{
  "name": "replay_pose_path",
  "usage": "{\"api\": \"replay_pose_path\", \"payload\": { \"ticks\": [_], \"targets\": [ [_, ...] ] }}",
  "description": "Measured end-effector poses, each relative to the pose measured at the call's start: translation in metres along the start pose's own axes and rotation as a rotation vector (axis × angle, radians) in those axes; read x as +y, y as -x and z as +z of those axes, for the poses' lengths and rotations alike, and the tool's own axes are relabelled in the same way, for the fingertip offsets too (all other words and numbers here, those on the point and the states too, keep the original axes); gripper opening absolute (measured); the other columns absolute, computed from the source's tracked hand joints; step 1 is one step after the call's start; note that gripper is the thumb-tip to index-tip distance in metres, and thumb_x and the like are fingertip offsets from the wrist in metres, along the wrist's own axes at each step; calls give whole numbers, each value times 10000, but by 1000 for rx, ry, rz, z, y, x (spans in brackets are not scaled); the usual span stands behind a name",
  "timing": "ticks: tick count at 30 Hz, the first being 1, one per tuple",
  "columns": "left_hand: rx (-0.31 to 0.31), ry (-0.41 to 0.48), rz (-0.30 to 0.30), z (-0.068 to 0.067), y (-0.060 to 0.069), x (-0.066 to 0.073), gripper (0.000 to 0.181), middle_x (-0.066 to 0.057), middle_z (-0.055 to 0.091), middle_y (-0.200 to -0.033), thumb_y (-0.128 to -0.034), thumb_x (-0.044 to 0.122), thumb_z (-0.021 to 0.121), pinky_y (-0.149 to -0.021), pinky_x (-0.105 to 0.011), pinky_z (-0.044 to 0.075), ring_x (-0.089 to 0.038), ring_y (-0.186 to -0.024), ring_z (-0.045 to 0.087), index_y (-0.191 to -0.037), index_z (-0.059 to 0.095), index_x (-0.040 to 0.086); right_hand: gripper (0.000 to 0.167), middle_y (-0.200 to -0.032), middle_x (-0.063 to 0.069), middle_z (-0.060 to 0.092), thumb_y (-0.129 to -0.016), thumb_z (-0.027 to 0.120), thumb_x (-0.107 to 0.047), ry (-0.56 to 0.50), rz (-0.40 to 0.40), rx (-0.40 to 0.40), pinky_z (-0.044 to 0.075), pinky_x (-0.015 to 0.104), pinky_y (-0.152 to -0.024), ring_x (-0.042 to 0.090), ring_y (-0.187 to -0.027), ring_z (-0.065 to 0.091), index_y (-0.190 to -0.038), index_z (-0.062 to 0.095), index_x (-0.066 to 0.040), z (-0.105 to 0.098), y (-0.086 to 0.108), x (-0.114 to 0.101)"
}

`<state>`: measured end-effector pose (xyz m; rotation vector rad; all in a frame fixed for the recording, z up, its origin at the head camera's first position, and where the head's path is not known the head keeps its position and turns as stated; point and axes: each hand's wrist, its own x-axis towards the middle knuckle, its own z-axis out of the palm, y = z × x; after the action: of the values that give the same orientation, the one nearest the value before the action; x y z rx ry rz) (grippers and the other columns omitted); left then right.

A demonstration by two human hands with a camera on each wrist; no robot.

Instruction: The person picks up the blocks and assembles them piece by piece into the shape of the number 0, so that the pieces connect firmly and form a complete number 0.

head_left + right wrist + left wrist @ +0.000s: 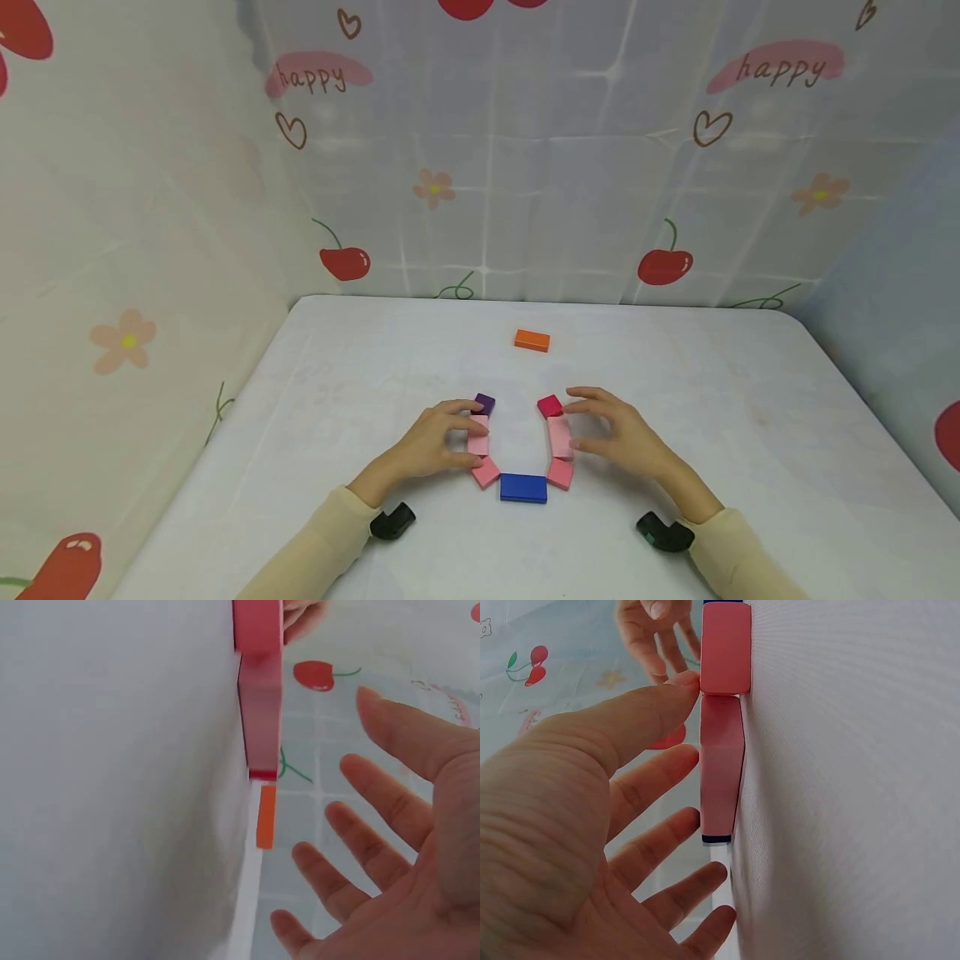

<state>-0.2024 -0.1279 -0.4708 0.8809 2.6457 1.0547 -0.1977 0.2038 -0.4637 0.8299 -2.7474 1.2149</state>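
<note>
A U-shaped row of small blocks lies on the white table. My left hand [429,442] is at its left side, where a purple block [486,402], a light pink block [478,445] and a darker pink block [486,473] meet. In the left wrist view, the thumb touches the darker pink block [726,649], with the other fingers spread along the row. A blue block [523,489] closes the near end. On the right are another darker pink block [560,473], a light pink block [558,437] and a red block [550,406]. Beside these, my right hand [626,435] holds nothing, fingers spread.
Farther back on the table [675,350] lies an orange block [532,341]. Black wrist devices [393,522] sit by both sleeves. Curtains [540,167] printed with cherries and flowers hang behind the table and at its sides.
</note>
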Motion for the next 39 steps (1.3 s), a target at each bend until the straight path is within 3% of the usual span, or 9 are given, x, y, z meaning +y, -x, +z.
{"api": "replay_pose_path", "payload": {
  "ticks": [9, 16, 23, 32, 39],
  "targets": [
    [-4, -4, 5, 0, -1, -1, 367, -31, 526, -1427, -791, 327, 801, -1104, -586, 282, -307, -1393, 384, -1122, 735, 184, 462, -1389, 150, 522, -865, 735, -138, -9, 116, 124, 446, 590, -1000, 360, -1275, 492, -1302, 598, -78, -27, -44, 12],
    [-2, -5, 13, 1, -1, -2, 369, -28, 526, -1427, -792, 339, 798, -1097, -576, 288, -299, -1391, 389, -1121, 734, 185, 523, -1451, 158, 460, -939, 653, -252, -149, 311, 126, 426, 564, -1039, 387, -1288, 492, -1414, 490, -104, -37, -89, 24],
    [1, -11, 11, 0, -1, 0, 362, -29, 528, -1427, -793, 328, 799, -1104, -578, 285, -303, -1393, 389, -1120, 735, 188, 533, -1496, 175, 420, -973, 599, -241, -254, 457, 91, 421, 525, -1059, 387, -1290, 472, -1456, 437, -86, -33, -121, 41],
    [-2, -27, 26, -1, -1, 0, 360, -43, 527, -1429, -794, 320, 800, -1107, -580, 280, -303, -1392, 393, -1119, 735, 180, 482, -1453, 159, 451, -986, 572, -248, -271, 586, 56, 478, 402, -994, 320, -1182, 549, -1434, 468, -104, -20, -140, 53],
    [-3, -23, 21, -1, -1, 0, 365, -41, 524, -1432, -797, 321, 797, -1113, -584, 273, -308, -1395, 386, -1128, 734, 182, 437, -1401, 157, 491, -1000, 549, -242, -270, 602, 59, 477, 356, -964, 291, -1154, 564, -1410, 494, -101, -11, -146, 55]
  ]
}}
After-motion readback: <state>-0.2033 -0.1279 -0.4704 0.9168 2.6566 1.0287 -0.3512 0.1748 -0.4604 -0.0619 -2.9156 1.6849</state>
